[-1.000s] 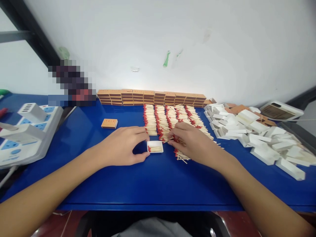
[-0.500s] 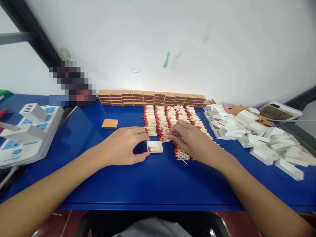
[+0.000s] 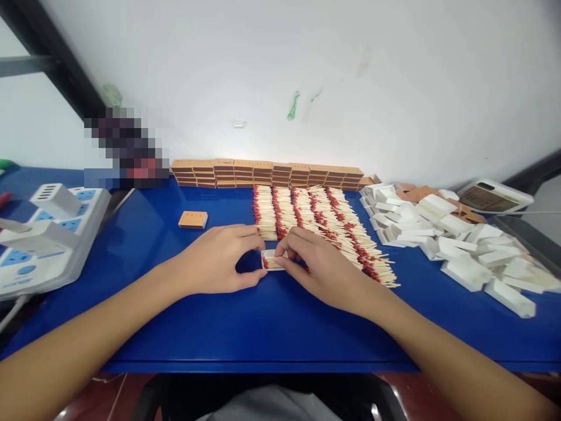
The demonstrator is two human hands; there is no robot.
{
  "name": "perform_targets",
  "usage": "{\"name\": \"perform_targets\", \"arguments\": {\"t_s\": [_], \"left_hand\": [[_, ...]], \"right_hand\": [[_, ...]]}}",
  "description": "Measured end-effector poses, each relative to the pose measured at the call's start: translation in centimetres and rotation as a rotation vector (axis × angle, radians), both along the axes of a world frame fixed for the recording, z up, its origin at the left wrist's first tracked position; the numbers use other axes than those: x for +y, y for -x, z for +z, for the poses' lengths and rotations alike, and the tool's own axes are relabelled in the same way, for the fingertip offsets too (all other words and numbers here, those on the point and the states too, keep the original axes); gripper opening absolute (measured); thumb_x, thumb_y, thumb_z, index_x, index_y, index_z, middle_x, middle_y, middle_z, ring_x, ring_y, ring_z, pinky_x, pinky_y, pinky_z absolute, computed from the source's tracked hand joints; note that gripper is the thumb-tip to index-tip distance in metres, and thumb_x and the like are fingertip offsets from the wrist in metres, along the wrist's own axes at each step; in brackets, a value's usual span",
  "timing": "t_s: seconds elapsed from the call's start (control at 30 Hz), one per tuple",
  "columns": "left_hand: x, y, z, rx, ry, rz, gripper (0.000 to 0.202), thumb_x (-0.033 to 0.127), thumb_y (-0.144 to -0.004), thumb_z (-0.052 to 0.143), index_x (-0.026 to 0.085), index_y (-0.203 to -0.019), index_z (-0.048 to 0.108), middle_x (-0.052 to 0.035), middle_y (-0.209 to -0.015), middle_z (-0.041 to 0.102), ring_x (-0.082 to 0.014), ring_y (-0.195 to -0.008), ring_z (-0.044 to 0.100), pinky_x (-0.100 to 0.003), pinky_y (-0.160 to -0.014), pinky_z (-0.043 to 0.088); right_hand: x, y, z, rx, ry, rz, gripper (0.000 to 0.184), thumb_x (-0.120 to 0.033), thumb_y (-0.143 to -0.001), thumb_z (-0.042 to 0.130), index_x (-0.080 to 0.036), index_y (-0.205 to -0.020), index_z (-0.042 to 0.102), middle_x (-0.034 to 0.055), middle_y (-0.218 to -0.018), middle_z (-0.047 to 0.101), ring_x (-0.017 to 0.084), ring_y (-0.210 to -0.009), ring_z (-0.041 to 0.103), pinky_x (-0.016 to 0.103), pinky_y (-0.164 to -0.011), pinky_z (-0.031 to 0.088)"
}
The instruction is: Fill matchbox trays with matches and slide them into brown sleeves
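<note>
A small white matchbox tray lies on the blue table with a few red-headed matches inside. My left hand holds its left end, thumb at the near corner and fingers at the far one. Over the tray's right part, my right hand has its fingertips pinched together on matches, which are mostly hidden by the fingers. Just beyond the hands, loose matches lie in several long rows, partly covered by my right hand. To the left sits a closed orange matchbox.
Stacked matchboxes line the wall. On the right is a heap of white trays with some orange sleeves, and a phone behind. A power strip with plugs occupies the left side of the blue table.
My right hand has moved left from the match rows to over the tray, fingers still pinched. My left hand stays at the tray's left end.
</note>
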State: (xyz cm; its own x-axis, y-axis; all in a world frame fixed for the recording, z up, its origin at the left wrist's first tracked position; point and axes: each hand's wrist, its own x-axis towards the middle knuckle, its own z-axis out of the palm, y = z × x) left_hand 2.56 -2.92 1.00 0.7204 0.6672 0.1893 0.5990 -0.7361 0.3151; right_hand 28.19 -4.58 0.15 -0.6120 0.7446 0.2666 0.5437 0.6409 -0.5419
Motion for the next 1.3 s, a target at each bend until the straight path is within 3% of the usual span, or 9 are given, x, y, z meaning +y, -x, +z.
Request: {"name": "perform_targets", "arguments": {"t_s": [0.53,0.77,0.97,1.13,1.3], "left_hand": [[-0.1,0.1,0.1,-0.011,-0.013,0.007,0.021,0.035,-0.096,0.072,0.019,-0.109,0.076,-0.0036,-0.102,0.075,-0.0201,-0.087,0.071,-0.033,-0.074,0.051],[-0.1,0.3,0.1,0.008,-0.004,-0.010,0.022,0.035,-0.096,0.072,0.019,-0.111,0.076,-0.0043,-0.106,0.076,-0.0211,-0.091,0.072,-0.034,-0.075,0.052],[-0.1,0.3,0.2,0.026,0.002,-0.006,0.022,0.036,-0.095,0.073,0.019,-0.110,0.076,-0.0046,-0.106,0.076,-0.0217,-0.093,0.073,-0.033,-0.076,0.051],[0.0,0.3,0.2,0.040,-0.005,-0.004,0.023,0.037,-0.096,0.073,0.020,-0.110,0.076,-0.0047,-0.106,0.077,-0.0223,-0.093,0.073,-0.034,-0.076,0.052],[0.0,0.3,0.3,0.022,-0.023,-0.016,0.020,0.034,-0.096,0.072,0.020,-0.110,0.075,-0.0046,-0.109,0.077,-0.0217,-0.094,0.074,-0.034,-0.077,0.053]], "right_hand": [[1.0,-1.7,0.7,-0.036,-0.093,-0.065,0.012,-0.019,-0.108,0.063,-0.020,-0.103,0.074,0.0042,-0.093,0.068,0.018,-0.085,0.065,0.032,-0.075,0.048],[2.4,-3.4,0.0,-0.183,-0.057,-0.042,0.013,-0.018,-0.106,0.066,-0.022,-0.102,0.078,0.0054,-0.096,0.068,0.021,-0.091,0.065,0.033,-0.077,0.049],[2.4,-2.9,-0.2,-0.211,-0.025,-0.035,0.014,-0.013,-0.104,0.068,-0.021,-0.093,0.072,0.0037,-0.091,0.067,0.019,-0.085,0.064,0.031,-0.072,0.046],[2.4,-3.0,-0.3,-0.258,-0.020,-0.029,0.015,-0.015,-0.106,0.066,-0.021,-0.092,0.067,0.0043,-0.095,0.067,0.020,-0.090,0.064,0.032,-0.076,0.048],[2.1,-3.9,0.8,-0.274,-0.106,-0.035,0.016,-0.021,-0.111,0.057,-0.022,-0.096,0.062,0.0074,-0.101,0.066,0.023,-0.091,0.064,0.035,-0.079,0.051]]}}
